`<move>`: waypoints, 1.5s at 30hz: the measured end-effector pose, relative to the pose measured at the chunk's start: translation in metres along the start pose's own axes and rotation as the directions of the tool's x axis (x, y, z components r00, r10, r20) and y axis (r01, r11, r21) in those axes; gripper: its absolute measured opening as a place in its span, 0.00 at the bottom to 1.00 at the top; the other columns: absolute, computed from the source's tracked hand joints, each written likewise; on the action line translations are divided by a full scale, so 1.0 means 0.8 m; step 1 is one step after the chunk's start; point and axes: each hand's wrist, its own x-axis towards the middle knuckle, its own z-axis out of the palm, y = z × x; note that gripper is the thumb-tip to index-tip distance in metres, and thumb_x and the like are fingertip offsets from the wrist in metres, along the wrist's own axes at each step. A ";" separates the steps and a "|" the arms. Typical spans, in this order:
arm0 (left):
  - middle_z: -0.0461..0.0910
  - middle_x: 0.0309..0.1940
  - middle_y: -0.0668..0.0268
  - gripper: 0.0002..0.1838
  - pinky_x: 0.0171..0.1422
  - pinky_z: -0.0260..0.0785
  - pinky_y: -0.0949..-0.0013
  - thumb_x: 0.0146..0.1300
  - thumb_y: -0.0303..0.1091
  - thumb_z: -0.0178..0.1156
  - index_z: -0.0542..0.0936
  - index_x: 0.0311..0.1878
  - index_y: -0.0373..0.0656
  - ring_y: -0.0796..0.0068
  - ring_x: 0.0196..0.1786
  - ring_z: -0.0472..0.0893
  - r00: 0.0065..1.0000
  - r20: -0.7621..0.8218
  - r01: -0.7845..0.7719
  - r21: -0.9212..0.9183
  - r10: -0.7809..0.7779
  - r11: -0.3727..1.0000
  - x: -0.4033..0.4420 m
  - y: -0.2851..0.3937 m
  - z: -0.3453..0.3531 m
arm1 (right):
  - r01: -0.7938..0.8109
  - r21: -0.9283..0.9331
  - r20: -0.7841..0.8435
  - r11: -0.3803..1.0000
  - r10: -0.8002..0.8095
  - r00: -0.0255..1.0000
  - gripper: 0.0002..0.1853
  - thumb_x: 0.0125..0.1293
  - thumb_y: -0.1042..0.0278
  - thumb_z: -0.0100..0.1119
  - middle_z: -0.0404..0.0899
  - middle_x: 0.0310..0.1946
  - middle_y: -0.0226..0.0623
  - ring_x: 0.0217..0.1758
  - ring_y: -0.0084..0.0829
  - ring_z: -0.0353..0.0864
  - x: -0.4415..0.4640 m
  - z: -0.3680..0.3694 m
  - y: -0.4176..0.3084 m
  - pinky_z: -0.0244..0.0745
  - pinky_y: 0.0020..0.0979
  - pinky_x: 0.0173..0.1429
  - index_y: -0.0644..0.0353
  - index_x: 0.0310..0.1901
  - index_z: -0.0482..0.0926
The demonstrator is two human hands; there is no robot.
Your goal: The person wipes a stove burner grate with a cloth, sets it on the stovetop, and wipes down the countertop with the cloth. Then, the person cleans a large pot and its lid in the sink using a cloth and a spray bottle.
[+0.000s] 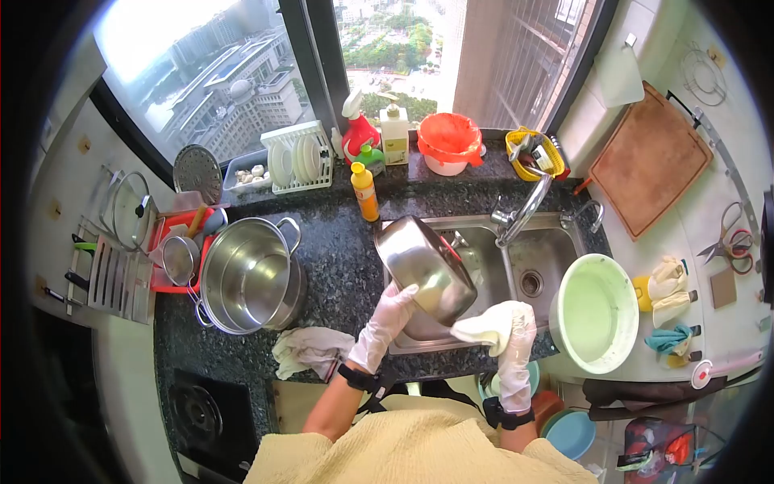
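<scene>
My left hand (393, 313), in a thin translucent glove, grips a shiny steel pot (427, 274) by its lower left side. The pot is tilted on its side over the left basin of the double sink (480, 242), its outside facing me. In my right hand (518, 335), also gloved, is a bunched white cloth (482, 327), its loose end close to the bottom of the pot. Whether the cloth touches the metal I cannot tell. Above the divider between the basins stands the chrome faucet (528, 211).
A large steel stockpot (250, 278) and a crumpled towel (310, 352) lie left of the sink. A yellow bottle (364, 194) stands behind it. A pale green basin (597, 315) sits at the right. Along the window are a dish rack (298, 157) and a red-lined bin (448, 141).
</scene>
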 end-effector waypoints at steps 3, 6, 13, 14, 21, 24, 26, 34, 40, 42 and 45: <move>0.74 0.60 0.58 0.24 0.69 0.64 0.57 0.67 0.27 0.57 0.67 0.65 0.36 0.63 0.62 0.74 1.000 0.012 -0.003 0.066 0.002 0.998 -0.015 0.001 -0.010 | -0.177 0.137 0.105 0.975 0.163 0.981 0.16 0.74 0.54 0.49 0.79 0.34 0.36 0.36 0.27 0.80 0.000 -0.018 -0.009 0.77 0.30 0.43 0.60 0.39 0.74; 0.75 0.58 0.58 0.22 0.67 0.66 0.57 0.67 0.27 0.56 0.69 0.63 0.37 0.63 0.60 0.75 0.999 -0.006 -0.038 0.073 0.038 0.997 -0.028 0.015 -0.021 | -0.199 0.234 0.069 0.952 0.188 0.980 0.21 0.73 0.49 0.48 0.80 0.38 0.39 0.37 0.31 0.81 0.000 -0.028 0.005 0.78 0.32 0.43 0.62 0.45 0.75; 0.78 0.53 0.63 0.18 0.62 0.70 0.56 0.69 0.32 0.55 0.72 0.61 0.38 0.64 0.57 0.77 1.000 -0.016 -0.020 -0.034 0.019 0.999 -0.057 0.038 -0.077 | -0.229 0.271 0.129 0.935 0.201 0.971 0.26 0.74 0.50 0.46 0.80 0.47 0.45 0.45 0.38 0.82 -0.005 -0.026 0.016 0.80 0.37 0.47 0.67 0.56 0.72; 0.78 0.53 0.62 0.18 0.61 0.71 0.55 0.70 0.35 0.54 0.73 0.60 0.38 0.63 0.57 0.77 0.999 -0.032 -0.020 -0.016 0.019 1.000 -0.061 0.041 -0.078 | -0.207 0.265 0.105 0.942 0.185 0.977 0.26 0.74 0.49 0.44 0.79 0.48 0.45 0.46 0.37 0.81 -0.006 -0.023 0.019 0.78 0.37 0.49 0.67 0.56 0.72; 0.77 0.56 0.57 0.24 0.64 0.68 0.54 0.70 0.46 0.55 0.74 0.58 0.35 0.60 0.57 0.77 0.987 -0.161 -0.048 -0.146 0.024 0.988 -0.083 0.059 -0.099 | -0.248 0.286 0.153 0.925 0.211 0.965 0.28 0.75 0.48 0.41 0.77 0.53 0.46 0.53 0.37 0.78 0.002 -0.043 0.036 0.71 0.37 0.60 0.69 0.59 0.70; 0.77 0.56 0.56 0.27 0.66 0.67 0.53 0.69 0.50 0.55 0.74 0.58 0.35 0.59 0.57 0.77 0.972 -0.223 -0.100 -0.114 0.072 0.989 -0.083 0.066 -0.100 | -0.276 0.361 0.160 0.891 0.233 0.959 0.26 0.73 0.51 0.46 0.79 0.50 0.46 0.48 0.38 0.80 0.005 -0.039 0.036 0.74 0.37 0.55 0.68 0.57 0.71; 0.77 0.55 0.56 0.26 0.65 0.68 0.54 0.70 0.49 0.55 0.73 0.58 0.35 0.60 0.56 0.77 0.968 -0.233 -0.126 -0.119 0.096 0.985 -0.082 0.076 -0.085 | -0.339 0.433 0.205 0.835 0.275 0.939 0.25 0.73 0.52 0.47 0.79 0.50 0.47 0.48 0.39 0.80 0.009 -0.039 0.039 0.75 0.38 0.54 0.68 0.57 0.71; 0.82 0.44 0.57 0.16 0.45 0.77 0.67 0.70 0.36 0.56 0.73 0.54 0.34 0.66 0.43 0.83 0.998 -0.045 -0.006 0.603 0.042 0.798 -0.062 0.134 0.050 | -0.507 0.244 0.205 0.827 0.467 0.860 0.23 0.72 0.55 0.51 0.79 0.48 0.44 0.46 0.37 0.82 0.027 -0.063 0.123 0.82 0.39 0.50 0.67 0.57 0.69; 0.81 0.36 0.53 0.13 0.37 0.76 0.59 0.65 0.31 0.58 0.74 0.51 0.38 0.52 0.33 0.83 0.837 0.414 -0.424 0.904 -0.358 0.053 -0.073 0.073 0.102 | -0.572 0.198 0.538 0.796 0.400 0.742 0.24 0.74 0.56 0.48 0.76 0.53 0.46 0.53 0.40 0.79 0.034 0.019 0.069 0.78 0.40 0.59 0.68 0.61 0.65; 0.80 0.31 0.55 0.09 0.37 0.76 0.57 0.63 0.30 0.57 0.75 0.45 0.39 0.52 0.32 0.82 0.811 0.465 -0.512 0.858 -0.356 -0.044 -0.090 0.046 0.111 | -0.580 0.198 0.544 0.790 0.403 0.736 0.24 0.74 0.56 0.47 0.76 0.53 0.46 0.54 0.41 0.79 0.024 0.016 0.070 0.77 0.40 0.60 0.68 0.61 0.65; 0.80 0.30 0.55 0.07 0.38 0.76 0.58 0.59 0.27 0.57 0.76 0.40 0.38 0.53 0.36 0.82 0.780 0.489 -0.557 0.827 -0.389 -0.077 -0.104 0.025 0.108 | -0.591 0.191 0.543 0.784 0.417 0.729 0.24 0.75 0.56 0.46 0.76 0.53 0.47 0.55 0.41 0.78 0.008 0.010 0.076 0.77 0.41 0.60 0.68 0.61 0.65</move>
